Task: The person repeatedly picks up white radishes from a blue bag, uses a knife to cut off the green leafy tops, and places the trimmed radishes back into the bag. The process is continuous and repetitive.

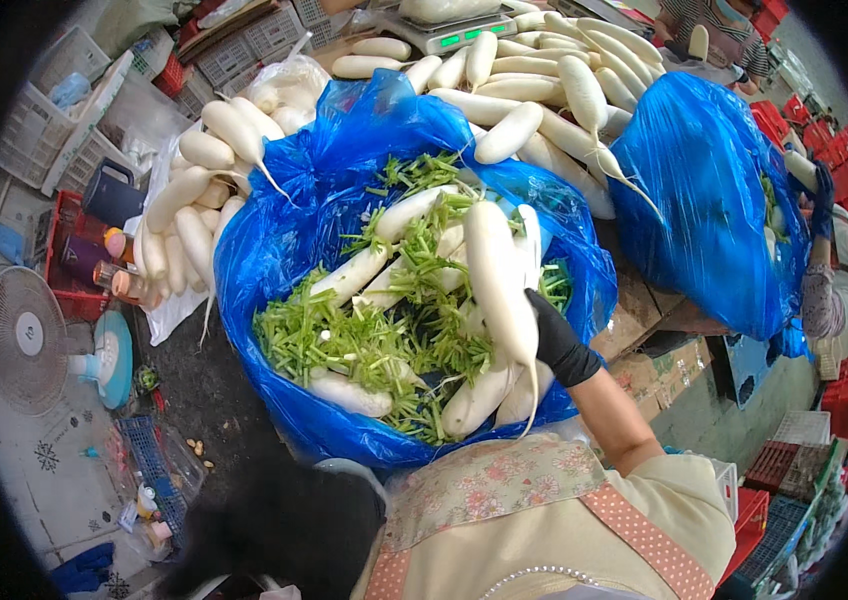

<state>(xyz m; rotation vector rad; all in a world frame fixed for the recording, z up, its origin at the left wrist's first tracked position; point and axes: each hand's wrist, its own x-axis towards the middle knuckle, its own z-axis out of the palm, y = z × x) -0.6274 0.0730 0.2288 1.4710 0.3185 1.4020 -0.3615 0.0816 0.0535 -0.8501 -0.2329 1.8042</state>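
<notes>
My right hand [563, 337], in a black glove, grips a large white daikon radish [497, 277] at its side; the fingers are hidden behind it. The radish stands nearly upright, its thin root hanging down. Beside it, just above the thumb, is a flat white piece [530, 240]; whether it is a blade is unclear. Below lies an open blue plastic bag [251, 352] holding more radishes and chopped green stems [349, 330]. A large blurred black shape [281, 517] fills the lower left; it may be my left gloved hand near the camera, but I cannot tell.
Heaped radishes [544, 67] lie behind the bag near a digital scale [454, 34]. More radishes [184, 217] are piled at left. A second blue bag [701, 202] stands right, with a co-worker's gloved hand [821, 199] beside it. A fan [23, 341] stands at far left.
</notes>
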